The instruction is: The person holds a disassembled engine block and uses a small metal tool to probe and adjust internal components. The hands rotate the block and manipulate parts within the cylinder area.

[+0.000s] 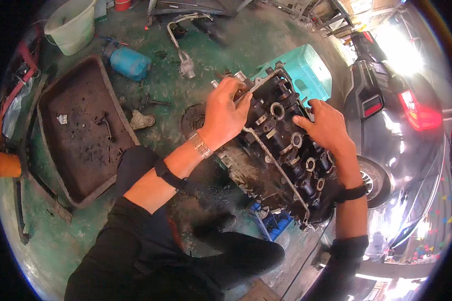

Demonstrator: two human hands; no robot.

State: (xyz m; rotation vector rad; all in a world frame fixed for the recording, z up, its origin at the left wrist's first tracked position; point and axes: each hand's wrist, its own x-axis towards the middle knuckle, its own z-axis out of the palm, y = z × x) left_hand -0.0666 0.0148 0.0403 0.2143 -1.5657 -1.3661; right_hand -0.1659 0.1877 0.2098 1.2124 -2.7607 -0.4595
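Observation:
In front of me, tilted across the right of centre, stands a dark, oily engine with its cylinder head (281, 135) uncovered. Several pale metal rings and black valve-gear parts show along its top. My left hand (225, 114), wearing a metal watch, curls its fingers and thumb over the head's left rim near the upper end. At the opposite rim, my right hand (327, 124) has its thumb over the inner parts and its index finger along the outer side. Its other fingers are partly hidden.
A dirty drip tray (100, 75) with loose metal parts lies left. Beyond it are a blue canister (130, 63) and a pale bucket (71, 30). A turquoise crate (309, 75) stands behind the engine, a blue tray (271, 224) below it. A dark car (402, 135) fills the right side.

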